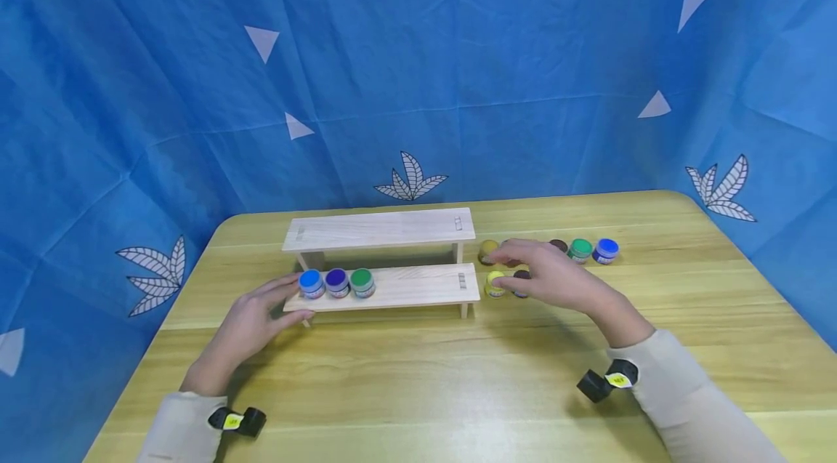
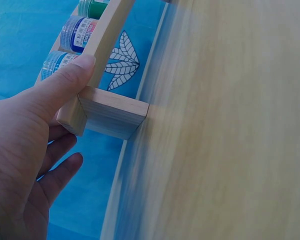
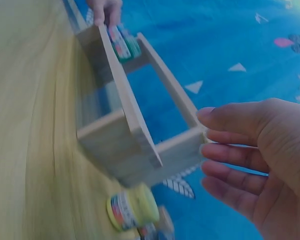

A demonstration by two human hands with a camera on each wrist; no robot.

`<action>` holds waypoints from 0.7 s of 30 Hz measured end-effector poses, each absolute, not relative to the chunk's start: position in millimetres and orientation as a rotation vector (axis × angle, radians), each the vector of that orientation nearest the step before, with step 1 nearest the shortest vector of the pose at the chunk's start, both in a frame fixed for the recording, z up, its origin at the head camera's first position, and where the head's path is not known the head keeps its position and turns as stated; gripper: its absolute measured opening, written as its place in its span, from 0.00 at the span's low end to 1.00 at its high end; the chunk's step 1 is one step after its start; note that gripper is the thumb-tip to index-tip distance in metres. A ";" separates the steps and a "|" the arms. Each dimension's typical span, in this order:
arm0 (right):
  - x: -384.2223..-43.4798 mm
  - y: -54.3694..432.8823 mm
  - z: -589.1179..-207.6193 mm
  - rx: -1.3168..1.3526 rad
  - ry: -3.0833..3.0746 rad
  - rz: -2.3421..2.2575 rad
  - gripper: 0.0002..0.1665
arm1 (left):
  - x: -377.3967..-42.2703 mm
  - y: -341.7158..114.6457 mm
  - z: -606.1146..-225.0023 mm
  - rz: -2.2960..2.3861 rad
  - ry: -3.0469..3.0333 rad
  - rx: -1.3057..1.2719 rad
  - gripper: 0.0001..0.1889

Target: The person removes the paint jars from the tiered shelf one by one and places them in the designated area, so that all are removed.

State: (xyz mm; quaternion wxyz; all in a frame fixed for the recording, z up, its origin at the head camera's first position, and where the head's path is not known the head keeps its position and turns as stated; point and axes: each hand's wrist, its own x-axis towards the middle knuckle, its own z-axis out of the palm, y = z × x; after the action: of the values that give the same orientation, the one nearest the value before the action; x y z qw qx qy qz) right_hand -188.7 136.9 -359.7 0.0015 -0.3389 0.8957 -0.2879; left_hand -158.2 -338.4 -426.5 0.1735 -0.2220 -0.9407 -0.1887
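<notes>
1. Beige-sleeved left hand [image 1: 251, 316]: at left end of lower step [image 1: 425, 287], thumb on front edge, other fingers round behind that end. Grips the wood.
2. Jars in a row along the step from its left end: light-blue jar [image 1: 312, 284], purple-blue jar [image 1: 337, 284], green jar [image 1: 362, 284]. First one sits right beside left fingertips.
3. Step's long axis runs left-right; upper step [image 1: 379, 227] behind, higher, about parallel.
4. Ochre jar [image 1: 487, 252] on table [image 1: 405, 390], off stand's right end, farther back. Yellow jar [image 1: 493, 290] nearer the front, just beside lower step's right end.
5. Right hand [image 1: 552, 272]: over this cluster, thumb apart from lightly bent fingers, nothing seen held. Key relation: yellow jar lies low on its thumb side, toward the step; right hand much nearer, left is at opposite end. Right wrist view shows a gap to that jar.
6. Dark-lidded jar [image 1: 522, 275] right of yellow, part hidden by right hand. Farther toward table's right edge, back row: brown-lidded jar [image 1: 559, 245], second green jar [image 1: 580, 251], blue jar [image 1: 606, 252].
</notes>
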 end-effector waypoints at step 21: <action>-194.8 54.3 -341.5 -1.322 2.771 -0.784 0.25 | -156.4 -337.7 -422.6 -0.551 -2.719 -0.604 0.28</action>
State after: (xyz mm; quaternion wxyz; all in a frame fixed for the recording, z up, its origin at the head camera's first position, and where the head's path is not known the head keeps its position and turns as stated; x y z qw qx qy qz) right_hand -194.8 54.3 -341.5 -0.0137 -0.4172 0.8744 -0.2473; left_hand -156.4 -337.7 -422.6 0.1506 -0.2102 -0.9468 -0.1917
